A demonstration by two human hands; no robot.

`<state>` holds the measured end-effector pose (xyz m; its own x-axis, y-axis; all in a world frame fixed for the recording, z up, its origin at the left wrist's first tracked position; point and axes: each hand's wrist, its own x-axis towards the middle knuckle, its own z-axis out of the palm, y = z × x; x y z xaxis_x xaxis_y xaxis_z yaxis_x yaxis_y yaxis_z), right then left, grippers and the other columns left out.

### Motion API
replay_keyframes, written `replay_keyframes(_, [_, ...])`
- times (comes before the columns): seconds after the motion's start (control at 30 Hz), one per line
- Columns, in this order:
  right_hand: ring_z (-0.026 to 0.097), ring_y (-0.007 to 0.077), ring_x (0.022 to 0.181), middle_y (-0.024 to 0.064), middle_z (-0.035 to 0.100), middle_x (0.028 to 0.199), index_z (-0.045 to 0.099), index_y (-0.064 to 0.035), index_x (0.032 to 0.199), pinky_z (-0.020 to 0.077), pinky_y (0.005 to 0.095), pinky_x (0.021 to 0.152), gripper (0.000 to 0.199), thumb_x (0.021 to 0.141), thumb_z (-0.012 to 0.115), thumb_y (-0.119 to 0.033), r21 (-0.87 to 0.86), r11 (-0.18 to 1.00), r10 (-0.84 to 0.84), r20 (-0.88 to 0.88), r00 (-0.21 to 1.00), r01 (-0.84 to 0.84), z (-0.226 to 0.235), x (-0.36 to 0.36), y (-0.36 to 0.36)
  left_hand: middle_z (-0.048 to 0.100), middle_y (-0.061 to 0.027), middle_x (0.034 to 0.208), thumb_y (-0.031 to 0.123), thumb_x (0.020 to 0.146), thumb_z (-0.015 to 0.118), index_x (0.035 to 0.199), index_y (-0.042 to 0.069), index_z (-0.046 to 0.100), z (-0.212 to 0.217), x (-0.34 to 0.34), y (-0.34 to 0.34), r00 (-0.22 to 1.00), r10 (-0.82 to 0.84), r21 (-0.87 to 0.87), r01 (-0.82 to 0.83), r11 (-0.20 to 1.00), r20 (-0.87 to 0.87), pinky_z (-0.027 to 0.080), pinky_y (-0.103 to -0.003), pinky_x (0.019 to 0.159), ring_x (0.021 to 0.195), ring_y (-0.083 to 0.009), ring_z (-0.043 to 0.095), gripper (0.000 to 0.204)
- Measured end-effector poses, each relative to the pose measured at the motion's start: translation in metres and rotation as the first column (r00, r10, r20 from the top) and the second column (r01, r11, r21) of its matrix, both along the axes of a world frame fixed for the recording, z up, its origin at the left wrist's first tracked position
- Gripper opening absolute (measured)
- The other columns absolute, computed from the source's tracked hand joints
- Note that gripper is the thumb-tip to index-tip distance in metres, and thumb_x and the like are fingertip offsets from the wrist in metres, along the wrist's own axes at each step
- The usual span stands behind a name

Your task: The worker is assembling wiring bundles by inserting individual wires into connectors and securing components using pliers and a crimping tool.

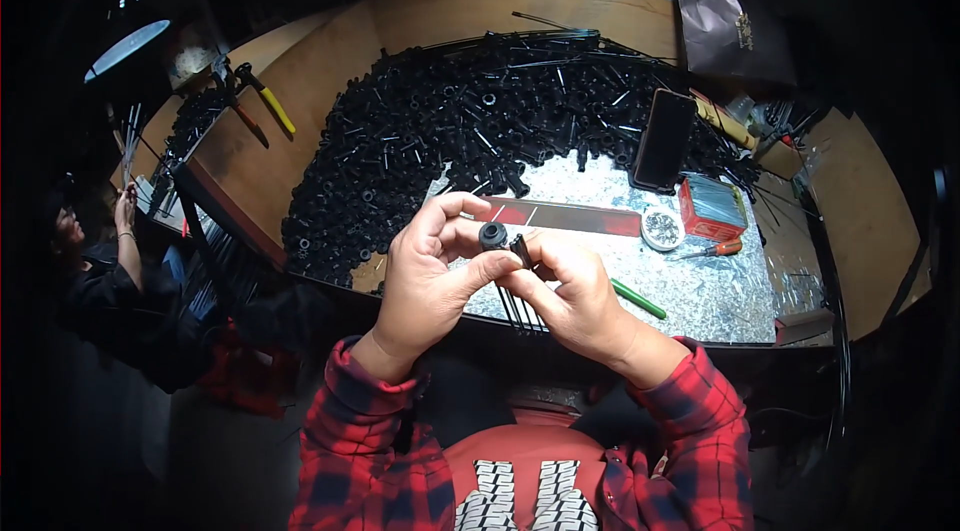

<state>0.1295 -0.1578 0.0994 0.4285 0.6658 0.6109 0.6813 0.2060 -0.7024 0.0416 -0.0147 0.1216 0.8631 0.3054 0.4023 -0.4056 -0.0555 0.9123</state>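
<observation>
In front of me, my left hand (pixel 425 281) is closed around a small black plastic fitting (pixel 492 235) with a round, hollow end. Its thumb meets the fingertips of my right hand (pixel 580 301), which pinch a second small black piece (pixel 521 250) right beside the fitting. I cannot tell whether the two black pieces are joined. Several thin dark rods (pixel 520 314) show just below the hands; where their upper ends go is hidden. A green-handled tool (pixel 638 298) lies on the table, partly behind my right hand.
A big heap of black plastic fittings (pixel 430 121) fills the wooden-walled bench. On the speckled board (pixel 715 301) are a flat strip (pixel 570 218), a white dish of small metal parts (pixel 662 228), a red box (pixel 712 207), a screwdriver (pixel 722 248) and a phone (pixel 664 139). Another person (pixel 110 271) works at left.
</observation>
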Motion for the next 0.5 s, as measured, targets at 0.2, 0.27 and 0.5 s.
replay_keyframes(0.2, [0.058, 0.0139, 0.063, 0.0090, 0.060, 0.072, 0.060, 0.0013, 0.084, 0.0442, 0.0265, 0.055, 0.013, 0.089, 0.059, -0.011, -0.039, 0.990, 0.131, -0.142, 0.981, -0.138, -0.012, 0.004, 0.004, 0.065, -0.0054, 0.089, -0.001, 0.076, 0.072, 0.106, -0.002, 0.062, -0.001, -0.013, 0.007, 0.990, 0.141, 0.384, -0.134, 0.914, 0.008, 0.050, -0.023, 0.075, 0.083, -0.0101, 0.062, 0.031])
replay_keyframes(0.27, [0.056, 0.0101, 0.063, 0.0063, 0.061, 0.069, 0.060, 0.0007, 0.081, 0.0443, 0.0252, 0.056, 0.015, 0.088, 0.061, -0.012, -0.081, 0.978, 0.152, -0.347, 0.926, -0.191, -0.017, 0.004, 0.004, 0.065, -0.0073, 0.087, 0.002, 0.077, 0.072, 0.102, -0.001, 0.064, 0.003, -0.014, 0.010, 0.992, 0.123, 0.451, -0.107, 0.886, -0.007, 0.050, -0.024, 0.075, 0.084, -0.0121, 0.063, 0.027])
replay_keyframes(0.5, [0.059, 0.0082, 0.076, 0.0033, 0.062, 0.084, 0.055, -0.0006, 0.079, 0.0494, 0.0224, 0.070, 0.014, 0.090, 0.060, -0.008, -0.160, 0.950, 0.144, -0.540, 0.829, -0.269, -0.013, 0.000, 0.003, 0.065, -0.0104, 0.087, 0.008, 0.084, 0.063, 0.103, -0.002, 0.062, 0.003, -0.018, 0.021, 0.997, -0.004, 0.635, -0.043, 0.771, 0.071, 0.049, -0.027, 0.073, 0.082, -0.0150, 0.063, 0.021])
